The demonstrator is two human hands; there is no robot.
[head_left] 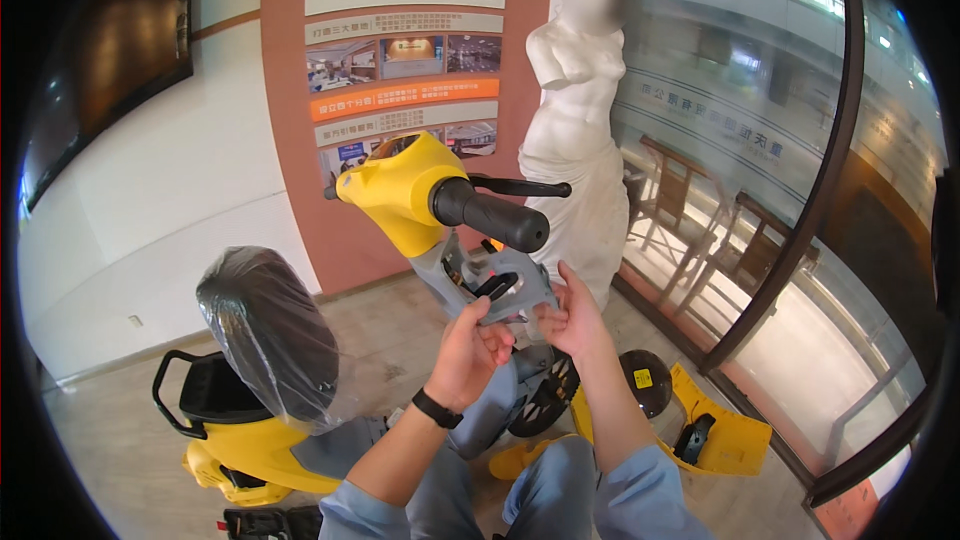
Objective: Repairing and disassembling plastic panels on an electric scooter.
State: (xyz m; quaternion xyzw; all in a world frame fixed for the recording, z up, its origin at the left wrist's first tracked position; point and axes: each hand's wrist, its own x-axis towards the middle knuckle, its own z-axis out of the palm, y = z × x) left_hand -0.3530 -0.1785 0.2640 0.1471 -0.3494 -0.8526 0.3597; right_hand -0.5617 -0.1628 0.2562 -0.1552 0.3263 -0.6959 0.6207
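In front of me stands a yellow and grey electric scooter with a yellow handlebar cover (405, 185), a black grip (490, 215) and a brake lever (520, 186). Below the handlebar, its grey plastic front panel (520, 285) has an opening with wires and a black part inside. My left hand (472, 348), with a black wristband, pinches the panel's lower left edge, thumb on top. At the right corner of that panel, my right hand (572, 318) closes its thumb and curled fingers, the index finger pointing up. What lies under the fingertips is partly hidden.
The plastic-wrapped seat (272, 335) stands at left by a black rear rack (205, 390). On the floor at right lie a dark round object (646, 383) and a yellow body panel (740, 440). A white statue (572, 130) stands close behind, beside glass doors (740, 140). A black case (270, 523) lies bottom left.
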